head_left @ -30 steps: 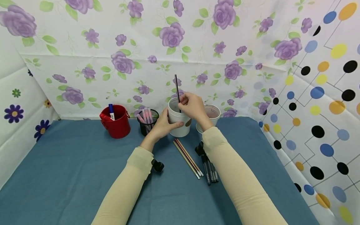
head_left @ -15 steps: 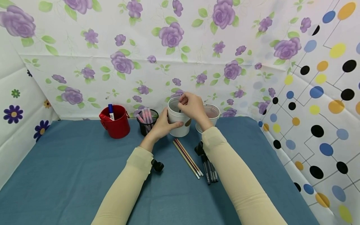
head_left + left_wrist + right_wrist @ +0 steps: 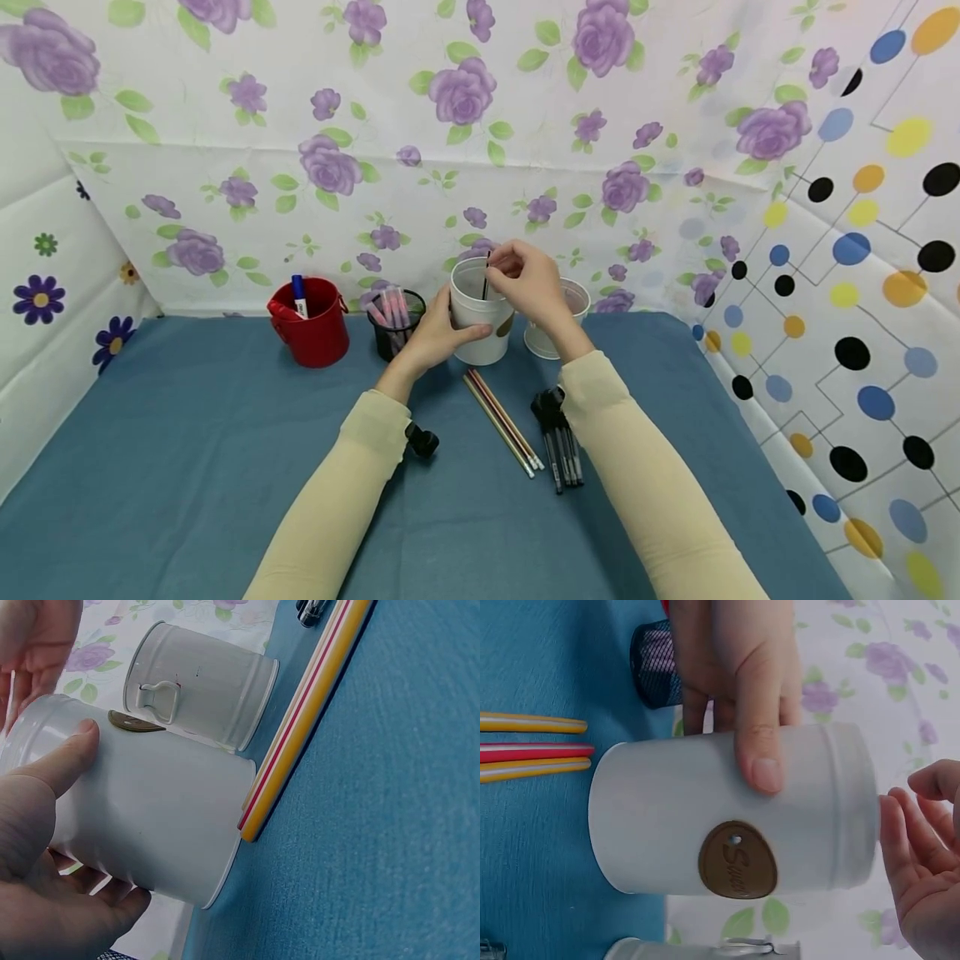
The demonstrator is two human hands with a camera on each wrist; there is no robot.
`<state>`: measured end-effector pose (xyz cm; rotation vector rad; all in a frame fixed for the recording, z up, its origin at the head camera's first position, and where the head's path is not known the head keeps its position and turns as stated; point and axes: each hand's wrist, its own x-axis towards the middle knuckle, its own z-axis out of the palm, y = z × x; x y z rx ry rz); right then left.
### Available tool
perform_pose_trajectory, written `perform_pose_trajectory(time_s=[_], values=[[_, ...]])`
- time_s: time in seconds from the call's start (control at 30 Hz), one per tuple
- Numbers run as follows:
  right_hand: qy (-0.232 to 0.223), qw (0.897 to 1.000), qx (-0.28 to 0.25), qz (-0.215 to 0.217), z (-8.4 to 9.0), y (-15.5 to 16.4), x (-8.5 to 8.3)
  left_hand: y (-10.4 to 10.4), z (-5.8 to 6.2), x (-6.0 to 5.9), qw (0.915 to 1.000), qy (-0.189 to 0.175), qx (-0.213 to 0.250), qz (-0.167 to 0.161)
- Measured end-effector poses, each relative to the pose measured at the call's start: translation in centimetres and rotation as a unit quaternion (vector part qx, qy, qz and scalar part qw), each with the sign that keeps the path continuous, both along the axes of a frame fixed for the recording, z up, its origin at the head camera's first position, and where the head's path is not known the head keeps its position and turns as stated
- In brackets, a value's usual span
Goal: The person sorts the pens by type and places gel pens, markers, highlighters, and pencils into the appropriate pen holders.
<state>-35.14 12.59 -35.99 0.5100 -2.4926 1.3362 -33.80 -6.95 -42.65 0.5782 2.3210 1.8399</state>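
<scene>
My left hand [image 3: 433, 337] grips the side of a white pot [image 3: 150, 802], its thumb on the front and the fingers round the far side. A brown label [image 3: 739, 859] marks the pot's wall. Inside it leans a slim dark pencil [image 3: 486, 275], its top end just above the rim and its lower part hidden. Beside the rim is my right hand [image 3: 528, 279], its fingers [image 3: 900, 847] loosely bent with nothing seen between them. Three pencils [image 3: 502, 425] lie in front of the pot, and several black pens [image 3: 564, 450] lie right of those.
A second white pot [image 3: 196, 682] with a small handle stands to the right. Left of my left hand are a black mesh cup [image 3: 392, 337] with pink-capped pens and a red bucket [image 3: 318, 329] holding markers. A flowered cloth [image 3: 337, 225] hangs behind the blue table [image 3: 187, 467].
The dark pencil stood tall in my right hand and went down into the pot. That hand has since let go and shifted slightly right. The left hand keeps its grip on the pot.
</scene>
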Motion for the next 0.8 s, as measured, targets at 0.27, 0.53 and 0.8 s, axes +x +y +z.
perform_pose_trajectory(time_s=[0.27,0.53,0.8], values=[[0.047,0.997,0.055,0.029,0.5,0.9,3.0,0.0,0.6,0.6,1.0,-0.002,0.005,0.005],[0.051,0.995,0.087,0.022,0.1,1.2,6.1,0.1,-2.7,-1.3,0.9994,0.023,-0.005,0.026],[0.022,0.993,0.114,0.0,-1.3,1.3,8.8,0.3,-2.6,-1.2,0.9991,0.031,-0.01,0.027]])
